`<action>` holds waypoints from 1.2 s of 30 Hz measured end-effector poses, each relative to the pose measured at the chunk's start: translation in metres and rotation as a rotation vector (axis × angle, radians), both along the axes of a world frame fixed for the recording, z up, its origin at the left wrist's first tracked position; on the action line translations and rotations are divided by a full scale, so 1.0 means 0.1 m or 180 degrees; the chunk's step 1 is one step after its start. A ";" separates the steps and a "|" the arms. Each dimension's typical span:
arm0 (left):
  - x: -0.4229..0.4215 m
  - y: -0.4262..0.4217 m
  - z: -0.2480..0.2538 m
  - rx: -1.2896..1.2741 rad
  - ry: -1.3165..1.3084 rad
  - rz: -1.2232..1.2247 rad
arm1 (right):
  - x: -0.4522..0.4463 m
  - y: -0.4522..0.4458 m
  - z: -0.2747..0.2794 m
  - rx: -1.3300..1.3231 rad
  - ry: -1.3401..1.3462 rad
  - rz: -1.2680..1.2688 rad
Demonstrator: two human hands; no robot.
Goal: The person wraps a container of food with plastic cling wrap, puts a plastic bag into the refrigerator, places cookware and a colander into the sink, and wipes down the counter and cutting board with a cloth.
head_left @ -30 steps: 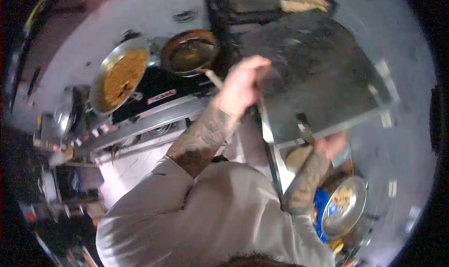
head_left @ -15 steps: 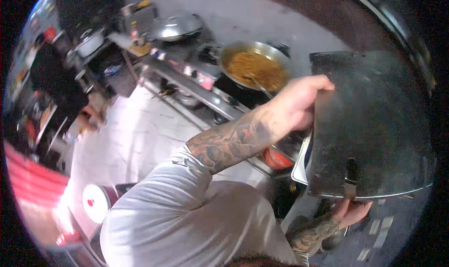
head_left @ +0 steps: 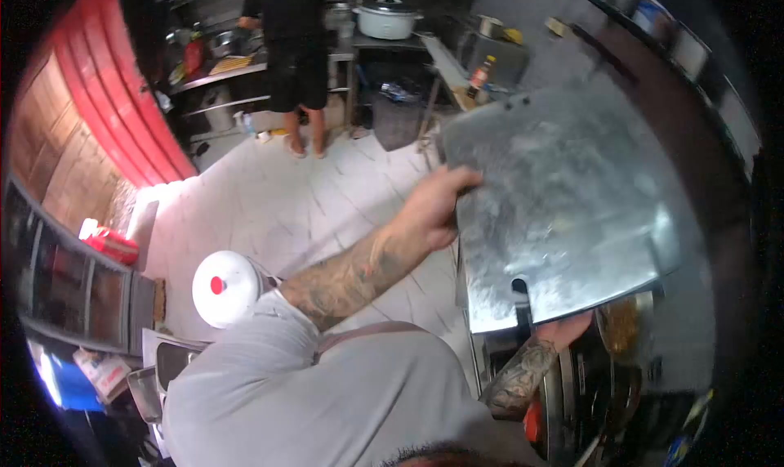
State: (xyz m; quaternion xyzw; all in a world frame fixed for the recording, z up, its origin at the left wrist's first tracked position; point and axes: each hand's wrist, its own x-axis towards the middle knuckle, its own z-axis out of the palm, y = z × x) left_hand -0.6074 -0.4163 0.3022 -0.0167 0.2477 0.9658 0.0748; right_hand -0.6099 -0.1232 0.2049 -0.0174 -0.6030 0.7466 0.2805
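Note:
A large flat metal sheet [head_left: 563,197] is held up on the right, tilted, with light glinting off its worn face. My left hand [head_left: 441,205] is closed on its left edge, thumb over the front face and the other fingers mostly behind. My right hand [head_left: 563,330] holds it from beneath at the lower edge, its fingers partly hidden by the sheet. A dark slot or clip [head_left: 521,299] shows near that edge. Behind and below the sheet, a pan of brown food [head_left: 622,328] is partly visible on the stove side.
A co-worker in dark clothes [head_left: 294,50] stands at the back counter. Beside them are a dark bin [head_left: 398,116] and a white pot [head_left: 387,19]. A white container [head_left: 224,290] with a red knob stands on my left. A sauce bottle [head_left: 480,76] sits behind the sheet.
My view has swung left, toward the co-worker and red panel. The metal sheet has turned with both hands still on it, and it now covers much of the stove and pan.

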 end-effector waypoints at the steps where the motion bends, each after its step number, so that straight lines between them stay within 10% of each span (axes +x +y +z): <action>1: 0.00 -0.12 -0.19 -0.0049 -0.0028 0.0250 | -0.24 -0.02 -0.28 0.0985 -0.0009 0.0058; 2: -0.06 -0.37 -0.37 -0.0091 -0.0182 0.0507 | -0.57 -0.24 -0.48 -0.1029 -0.0332 0.0793; 6: -0.40 -1.11 -0.95 0.0129 -0.0573 0.1460 | -1.46 -1.25 -0.75 -0.2259 -0.1383 0.1722; 13: -0.68 -2.60 -1.42 -0.0220 -0.1189 0.2559 | -2.85 -3.11 -1.72 -0.2332 -0.2399 0.3231; 17: -0.52 -3.20 -1.21 -0.1154 -0.1332 0.3375 | -2.96 -4.71 -0.94 -0.2191 -0.3215 0.3264; 19: -0.41 -3.63 -1.40 0.0409 -0.1410 0.3787 | -3.14 -5.34 -1.22 -0.1822 -0.3403 0.3755; 29: 0.48 -5.27 -1.63 -0.0459 -0.1365 0.5084 | -2.51 -8.53 -1.70 -0.2030 -0.3139 0.5747; 36: 0.62 -7.31 -1.66 0.0778 -0.1215 0.5368 | -2.38 -10.61 -1.70 -0.1632 -0.3255 0.6126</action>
